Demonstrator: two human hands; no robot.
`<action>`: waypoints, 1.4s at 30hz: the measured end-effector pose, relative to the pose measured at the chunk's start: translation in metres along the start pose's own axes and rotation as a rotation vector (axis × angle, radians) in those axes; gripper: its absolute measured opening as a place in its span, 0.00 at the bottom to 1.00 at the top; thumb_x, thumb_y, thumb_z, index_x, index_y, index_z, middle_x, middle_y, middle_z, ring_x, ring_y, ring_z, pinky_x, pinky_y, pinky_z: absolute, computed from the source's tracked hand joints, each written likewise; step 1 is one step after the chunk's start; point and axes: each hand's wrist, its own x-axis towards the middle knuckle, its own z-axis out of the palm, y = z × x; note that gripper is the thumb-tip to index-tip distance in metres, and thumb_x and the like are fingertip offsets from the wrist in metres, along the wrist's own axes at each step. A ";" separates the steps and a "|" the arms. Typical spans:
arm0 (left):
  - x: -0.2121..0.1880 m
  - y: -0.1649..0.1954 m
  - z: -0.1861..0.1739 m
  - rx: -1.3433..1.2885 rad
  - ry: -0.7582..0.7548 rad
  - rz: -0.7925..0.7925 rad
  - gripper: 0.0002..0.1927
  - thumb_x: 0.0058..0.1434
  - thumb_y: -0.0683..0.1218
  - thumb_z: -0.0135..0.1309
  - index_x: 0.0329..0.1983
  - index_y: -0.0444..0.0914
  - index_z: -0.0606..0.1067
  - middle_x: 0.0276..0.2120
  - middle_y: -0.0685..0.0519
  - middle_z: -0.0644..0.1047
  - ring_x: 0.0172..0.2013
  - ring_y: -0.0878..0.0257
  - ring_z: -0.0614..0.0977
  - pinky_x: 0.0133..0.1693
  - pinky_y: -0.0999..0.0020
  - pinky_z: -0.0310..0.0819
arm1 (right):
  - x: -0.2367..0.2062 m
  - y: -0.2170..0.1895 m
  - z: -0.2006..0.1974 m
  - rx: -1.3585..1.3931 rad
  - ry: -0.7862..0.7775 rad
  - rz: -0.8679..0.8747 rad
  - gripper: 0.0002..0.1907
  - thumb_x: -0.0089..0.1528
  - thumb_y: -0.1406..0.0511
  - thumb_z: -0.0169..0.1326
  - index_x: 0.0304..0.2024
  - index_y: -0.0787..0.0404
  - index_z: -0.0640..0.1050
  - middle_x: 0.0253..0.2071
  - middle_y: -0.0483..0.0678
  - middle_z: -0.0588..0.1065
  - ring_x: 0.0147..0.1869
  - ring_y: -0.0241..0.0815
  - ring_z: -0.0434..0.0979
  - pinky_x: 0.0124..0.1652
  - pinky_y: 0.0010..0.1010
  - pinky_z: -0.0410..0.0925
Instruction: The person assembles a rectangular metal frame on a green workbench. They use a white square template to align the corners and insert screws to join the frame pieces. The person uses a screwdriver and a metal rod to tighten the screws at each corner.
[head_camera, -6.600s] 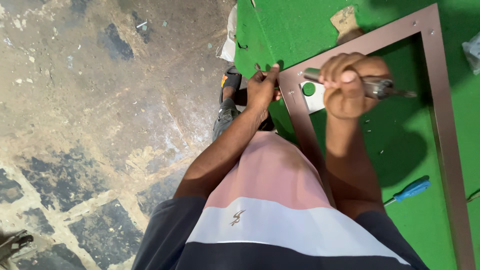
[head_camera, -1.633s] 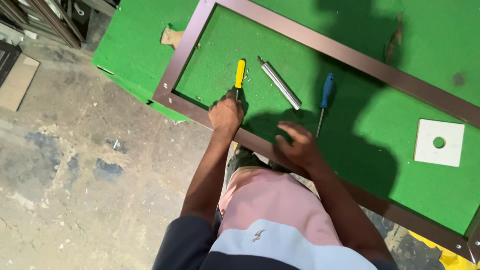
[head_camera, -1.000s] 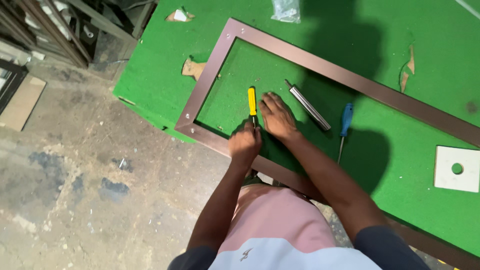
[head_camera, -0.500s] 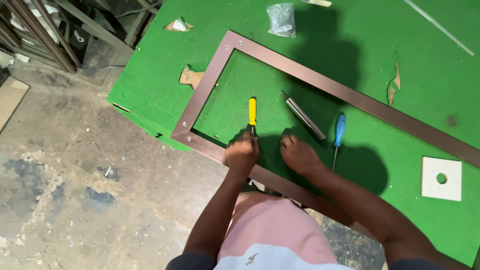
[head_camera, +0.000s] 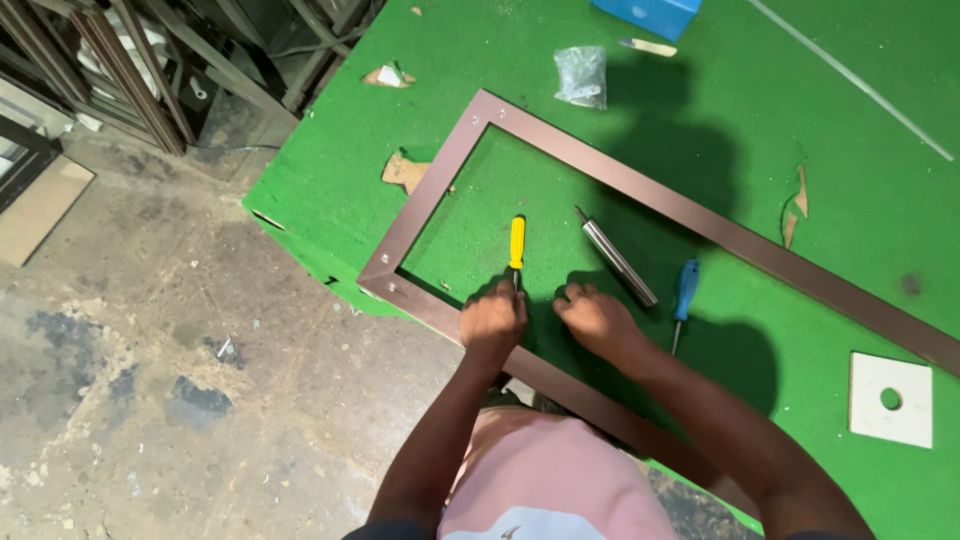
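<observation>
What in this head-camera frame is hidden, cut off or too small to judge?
- Yellow screwdriver: tip hidden behind the left hand; whether the hand grips it is unclear.
- Right hand: fingers curl under, hiding anything beneath.
- Brown frame: far end cut by the right edge, near rail covered by the arms.
- Clear bag: contents too small.

Surface (head_camera: 800, 110) covered in green felt-like cloth, matt, fuzzy, torn in spots showing brown board. Frame (head_camera: 640, 195) brown metal, smooth, satin finish, small shiny screws at corners. Screwdriver (head_camera: 516, 243) with glossy yellow plastic handle; second screwdriver (head_camera: 685, 290) with blue plastic handle, thin metal shaft. Tube (head_camera: 618, 262) bare metal, polished, shiny. Square plate (head_camera: 890, 400) off-white, matt, looks like plastic or board. Bag (head_camera: 581, 76) clear glossy plastic. Floor (head_camera: 150, 380) rough, stained concrete.
</observation>
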 end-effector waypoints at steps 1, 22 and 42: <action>0.000 0.001 -0.001 -0.005 -0.025 -0.017 0.12 0.63 0.52 0.53 0.39 0.39 0.75 0.31 0.45 0.82 0.28 0.44 0.83 0.39 0.48 0.76 | 0.000 0.000 -0.001 0.004 -0.025 0.010 0.06 0.56 0.69 0.52 0.36 0.59 0.76 0.42 0.56 0.74 0.48 0.58 0.77 0.40 0.47 0.75; 0.003 0.008 -0.002 0.070 -0.132 -0.107 0.15 0.65 0.55 0.50 0.39 0.39 0.74 0.30 0.41 0.82 0.32 0.40 0.83 0.40 0.45 0.76 | -0.015 0.035 -0.025 1.465 0.027 0.430 0.09 0.52 0.74 0.59 0.36 0.66 0.78 0.32 0.57 0.76 0.32 0.52 0.79 0.31 0.36 0.75; 0.003 0.023 0.003 0.164 0.002 -0.025 0.13 0.63 0.56 0.53 0.38 0.43 0.77 0.24 0.47 0.81 0.26 0.45 0.83 0.30 0.48 0.77 | -0.056 0.073 -0.043 0.560 0.331 0.707 0.17 0.52 0.54 0.66 0.34 0.58 0.81 0.32 0.51 0.80 0.37 0.52 0.81 0.37 0.44 0.72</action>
